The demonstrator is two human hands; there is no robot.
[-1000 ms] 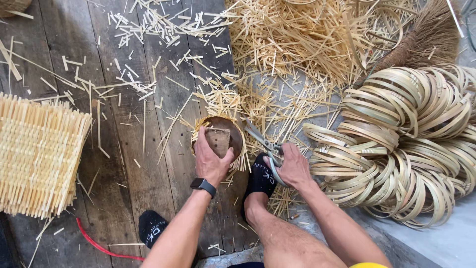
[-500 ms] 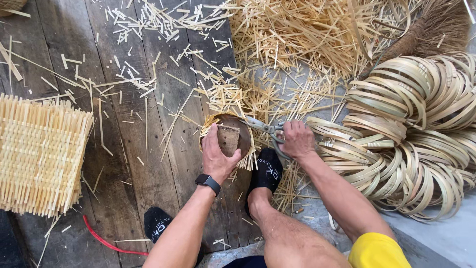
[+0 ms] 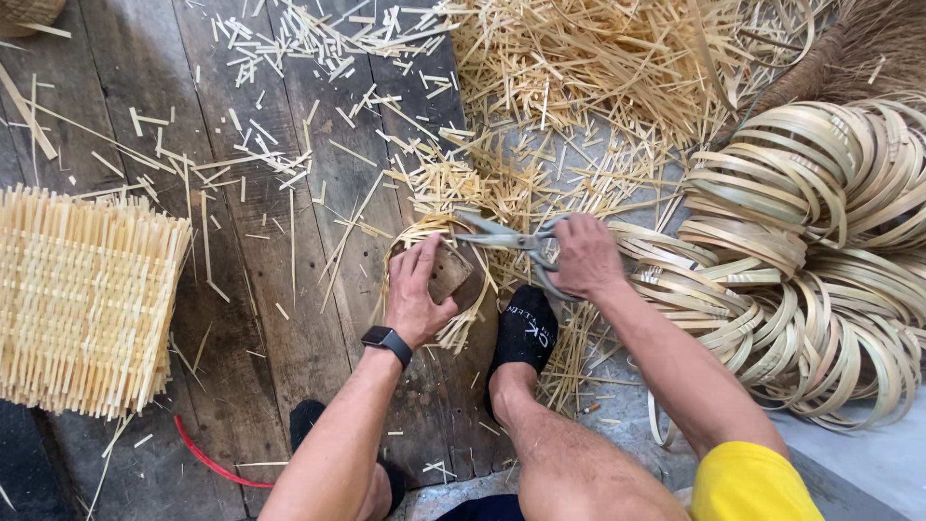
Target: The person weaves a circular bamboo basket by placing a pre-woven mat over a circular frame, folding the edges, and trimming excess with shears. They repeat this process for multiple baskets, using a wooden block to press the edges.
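Two hands worked over the plank floor [image 3: 145, 145], which was littered with pale offcuts. At its left edge lay a finished woven bamboo panel [image 3: 82, 299], well apart from the work. Near the middle of the boards the left hand [image 3: 417, 289], with a dark watch at the wrist, pressed down on a small round woven piece [image 3: 446, 275] with a brown block at its centre, fingers spread and curled over it, loose strip ends sticking out around the rim. Just right of it the right hand [image 3: 584, 256] was closed through the handles of grey scissors [image 3: 506, 234], whose blades pointed left at the piece's upper rim. By my judgement the step was trimming those ends. A black-socked foot [image 3: 526, 333] sat below. Coiled bamboo strips [image 3: 820, 251] filled the right edge.
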